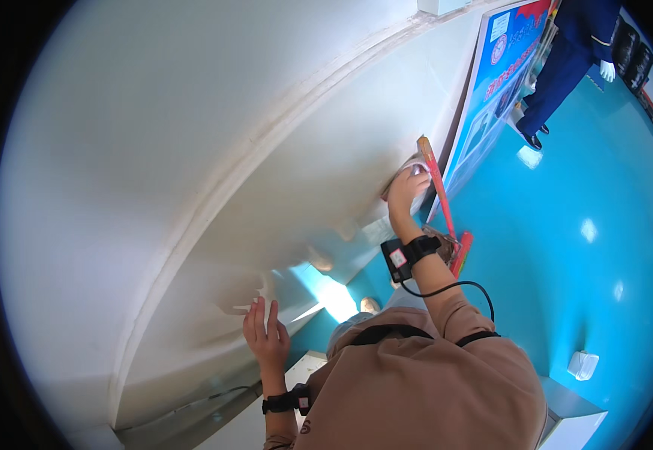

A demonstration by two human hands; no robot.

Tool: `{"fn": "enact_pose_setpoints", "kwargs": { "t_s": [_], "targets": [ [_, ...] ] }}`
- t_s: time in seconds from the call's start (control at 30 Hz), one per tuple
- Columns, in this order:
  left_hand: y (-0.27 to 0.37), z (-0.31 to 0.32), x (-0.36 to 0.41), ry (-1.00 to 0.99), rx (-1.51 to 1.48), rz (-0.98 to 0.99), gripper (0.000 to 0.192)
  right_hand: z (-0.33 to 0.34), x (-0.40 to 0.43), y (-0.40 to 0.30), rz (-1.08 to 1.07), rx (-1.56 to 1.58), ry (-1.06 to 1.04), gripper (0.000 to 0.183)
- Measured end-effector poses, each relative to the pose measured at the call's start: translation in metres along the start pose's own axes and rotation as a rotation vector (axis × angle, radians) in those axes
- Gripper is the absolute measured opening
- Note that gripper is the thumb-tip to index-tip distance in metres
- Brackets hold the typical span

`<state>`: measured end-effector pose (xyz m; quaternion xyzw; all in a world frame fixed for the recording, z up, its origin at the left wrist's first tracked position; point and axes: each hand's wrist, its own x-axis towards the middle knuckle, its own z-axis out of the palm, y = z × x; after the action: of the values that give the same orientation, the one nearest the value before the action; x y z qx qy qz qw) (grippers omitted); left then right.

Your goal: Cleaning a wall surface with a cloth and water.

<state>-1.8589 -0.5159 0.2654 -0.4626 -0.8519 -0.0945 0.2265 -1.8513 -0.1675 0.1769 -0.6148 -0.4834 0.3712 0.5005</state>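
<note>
My right hand (408, 188) is closed on a whitish folded cloth (415, 164), which lies against the lower part of a glossy pale wall (281, 185). Just beyond it, a red broom handle (440, 188) leans against the wall; its lower end stands by a dustpan (443, 245) and a red broom head (462, 254). My left hand (267, 332) has its fingers spread at the same wall, near its reflection, with nothing in it. Black straps with small devices sit on both wrists.
A blue printed board (478, 107) leans on the wall at upper right. Past it stands a figure in dark blue clothes (568, 73) with a white glove. A white container (583, 365) sits on the glossy blue floor (534, 253). A white cabinet (574, 422) is at lower right.
</note>
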Motion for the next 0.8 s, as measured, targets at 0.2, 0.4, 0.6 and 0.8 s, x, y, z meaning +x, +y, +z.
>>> {"fn": "enact_pose_setpoints", "kwargs": {
  "t_s": [0.2,0.4,0.6,0.8],
  "targets": [
    [0.010,-0.002,0.002,-0.032,-0.011,-0.036,0.042,0.018,-0.005,0.029,0.160,0.330,-0.211,0.047],
    [0.023,-0.003,0.001,-0.040,-0.114,-0.173,0.041,0.014,-0.182,0.077,-0.104,-0.090,-0.594,0.028],
    [0.013,-0.021,0.011,0.091,0.046,-0.154,0.039,-0.021,-0.286,0.068,0.340,0.277,-0.811,0.046],
    [0.009,-0.031,0.013,0.204,0.155,-0.268,0.043,0.003,-0.169,0.035,0.323,0.350,-0.509,0.040]
  ]
}}
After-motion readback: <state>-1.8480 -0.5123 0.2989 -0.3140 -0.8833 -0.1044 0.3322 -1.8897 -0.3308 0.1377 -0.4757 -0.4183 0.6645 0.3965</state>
